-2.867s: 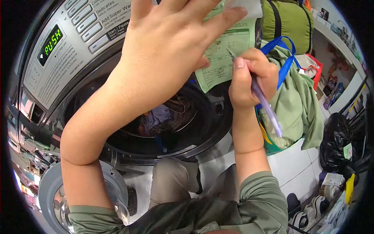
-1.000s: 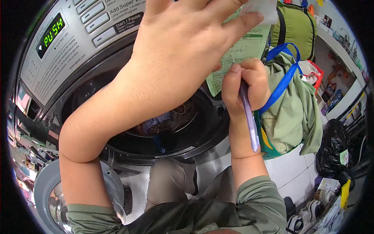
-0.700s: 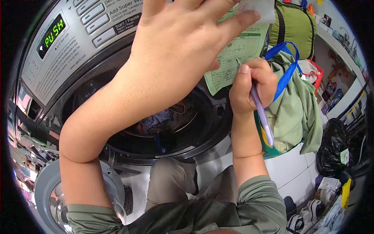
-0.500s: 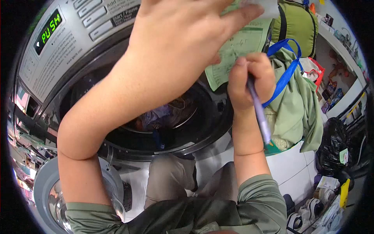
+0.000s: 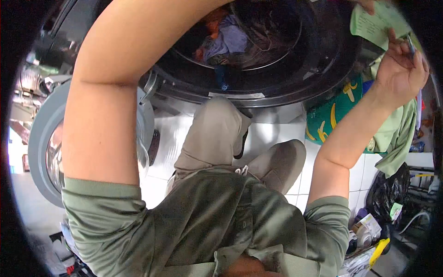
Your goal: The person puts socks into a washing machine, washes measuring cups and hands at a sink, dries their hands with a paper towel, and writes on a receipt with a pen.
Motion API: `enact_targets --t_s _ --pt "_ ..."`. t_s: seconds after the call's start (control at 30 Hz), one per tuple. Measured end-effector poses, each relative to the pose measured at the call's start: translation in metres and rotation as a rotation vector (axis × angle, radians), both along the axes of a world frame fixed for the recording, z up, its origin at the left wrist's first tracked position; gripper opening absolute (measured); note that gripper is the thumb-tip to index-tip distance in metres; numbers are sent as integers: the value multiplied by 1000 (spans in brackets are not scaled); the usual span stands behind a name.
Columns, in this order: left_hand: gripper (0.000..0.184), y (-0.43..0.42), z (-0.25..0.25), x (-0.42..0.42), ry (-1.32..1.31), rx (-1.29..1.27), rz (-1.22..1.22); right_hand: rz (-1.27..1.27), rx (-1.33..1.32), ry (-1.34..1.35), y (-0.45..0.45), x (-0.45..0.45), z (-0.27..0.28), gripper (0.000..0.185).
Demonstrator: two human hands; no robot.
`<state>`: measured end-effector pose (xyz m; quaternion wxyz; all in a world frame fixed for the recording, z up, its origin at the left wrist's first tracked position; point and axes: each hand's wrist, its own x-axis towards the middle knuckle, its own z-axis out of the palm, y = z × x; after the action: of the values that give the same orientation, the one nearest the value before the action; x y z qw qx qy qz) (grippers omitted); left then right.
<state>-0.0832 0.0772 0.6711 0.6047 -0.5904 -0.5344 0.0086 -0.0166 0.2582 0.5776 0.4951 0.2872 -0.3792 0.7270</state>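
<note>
Most of my left hand [image 5: 367, 5] lies beyond the top edge; only a bit of its fingers shows, pressed on a green paper slip [image 5: 371, 25] with handwriting on it. My right hand [image 5: 402, 71] is closed around a pen [image 5: 410, 46], palm side toward me, just below the slip's lower right corner. Below my left forearm the round black opening of a front-load washing machine [image 5: 323, 69] stands uncovered. Bunched laundry [image 5: 230, 39], partly light purple and orange, lies inside the drum.
The machine's round grey door [image 5: 39, 143] hangs wide at the left. A green bag with banana prints [image 5: 337, 111] stands at the right, with green cloth [image 5: 397, 134] draped from it. Behind it are a black plastic bag [image 5: 390, 184] and shoes [image 5: 364, 235].
The view has tipped downward, so the control panel has left the frame. Both hands now appear farther up and right, with the pen still in my right hand and the slip under my left.
</note>
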Motion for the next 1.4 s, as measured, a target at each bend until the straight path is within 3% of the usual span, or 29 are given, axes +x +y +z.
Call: enact_targets --t_s 0.07,0.17,0.27,0.33,0.37,0.4,0.47,0.53,0.7,0.83,1.4 --pt "55 0 -3 -7 63 39 -29 136 104 -26 25 -4 -4 9" --pt "52 11 -1 -13 179 136 -160 -8 106 -56 22 -8 -3 7" --pt "49 -1 6 -1 219 7 237 -124 64 -57 2 -7 -4 5" --pt "47 9 11 -11 89 22 -20 -136 116 -54 2 -7 -7 2" --pt "46 15 12 -17 54 27 -118 -207 74 -67 -6 -6 -10 5" --pt "45 16 15 -15 229 144 -148 -289 33 -58 -15 -6 -7 9" --pt "45 12 16 -11 100 104 -96 -507 88 20 -29 0 -8 18" --pt "45 4 11 0 -26 73 -2 -974 199 86 -32 7 -7 25" --pt "45 -2 0 7 -123 36 104 -961 315 132 -36 -5 -11 28" --pt "45 0 -5 4 -121 39 116 -1014 315 272 -26 -25 -7 19" --pt "45 0 -11 1 -113 116 75 -1120 370 188 -33 -28 -5 17"
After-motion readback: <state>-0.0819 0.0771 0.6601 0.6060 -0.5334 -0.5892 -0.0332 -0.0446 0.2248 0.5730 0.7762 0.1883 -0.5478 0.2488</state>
